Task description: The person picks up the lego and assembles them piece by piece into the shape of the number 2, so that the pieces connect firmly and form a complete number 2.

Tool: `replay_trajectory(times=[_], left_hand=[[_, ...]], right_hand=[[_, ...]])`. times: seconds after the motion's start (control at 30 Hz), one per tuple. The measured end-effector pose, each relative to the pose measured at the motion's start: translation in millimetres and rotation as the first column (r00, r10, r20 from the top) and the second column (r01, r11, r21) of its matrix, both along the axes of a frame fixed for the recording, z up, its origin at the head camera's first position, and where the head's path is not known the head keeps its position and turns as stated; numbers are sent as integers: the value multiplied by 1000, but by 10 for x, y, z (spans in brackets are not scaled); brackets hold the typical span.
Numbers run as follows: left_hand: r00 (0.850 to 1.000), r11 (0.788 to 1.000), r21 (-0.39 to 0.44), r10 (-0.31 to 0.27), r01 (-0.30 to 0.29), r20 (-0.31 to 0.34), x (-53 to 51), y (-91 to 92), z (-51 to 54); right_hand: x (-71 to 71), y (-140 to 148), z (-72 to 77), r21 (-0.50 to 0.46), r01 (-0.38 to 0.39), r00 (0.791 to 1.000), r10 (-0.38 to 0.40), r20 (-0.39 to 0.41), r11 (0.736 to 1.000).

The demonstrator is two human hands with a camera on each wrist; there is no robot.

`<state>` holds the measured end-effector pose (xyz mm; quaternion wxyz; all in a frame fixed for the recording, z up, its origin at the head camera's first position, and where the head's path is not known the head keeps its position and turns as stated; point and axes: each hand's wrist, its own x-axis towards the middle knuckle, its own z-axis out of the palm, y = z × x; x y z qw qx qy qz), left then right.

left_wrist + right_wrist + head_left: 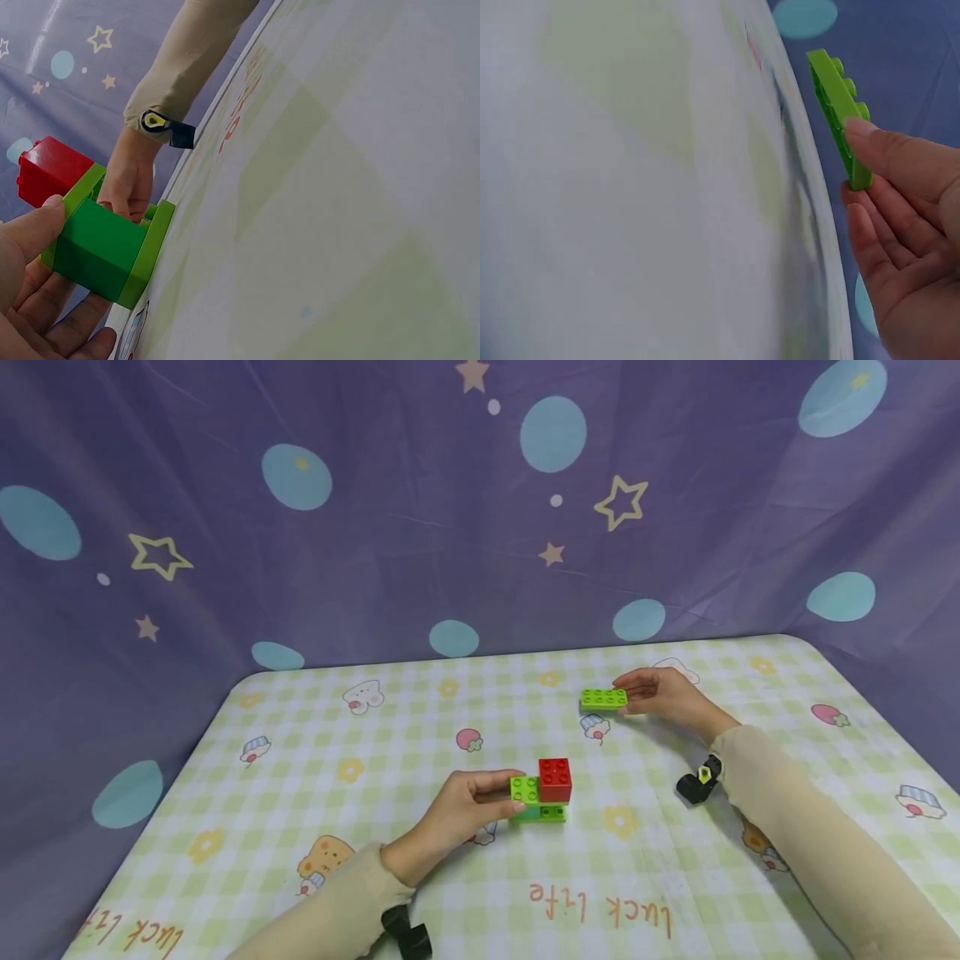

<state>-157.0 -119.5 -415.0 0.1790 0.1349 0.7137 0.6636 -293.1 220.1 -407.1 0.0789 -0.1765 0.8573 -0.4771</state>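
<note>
My left hand pinches a small stack of blocks left of the table's middle line. The stack has a light green plate at the bottom, a darker green block above it, another light green piece, and a red block on top at the right end. Farther back, my right hand holds a separate light green studded plate by its right end. In the right wrist view the thumb and fingers grip this plate, its studs facing right.
A table with a checked, printed cloth lies under both hands. Behind it hangs a purple curtain with stars and blue ovals. Dark straps with black pieces are on both wrists, the right one near the cloth.
</note>
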Motion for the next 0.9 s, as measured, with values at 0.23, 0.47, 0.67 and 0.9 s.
replay_trajectory(times=[0.23, 0.47, 0.67, 0.9], left_hand=[[1000, 1000, 0, -8, 8, 9, 7, 7, 9], [1000, 1000, -3, 0, 0, 3, -4, -2, -6], [1000, 1000, 0, 2, -2, 9, -5, -5, -10], [1000, 1000, 6, -5, 5, 20, -20, -9, -16]], right_hand=[[198, -197, 100, -73, 30, 999, -27, 37, 997], [365, -395, 176, -133, 15, 1000, -12, 22, 991], [555, -549, 256, -181, -22, 999, 15, -36, 983], [776, -687, 322, -229, -64, 995, 43, -94, 971]])
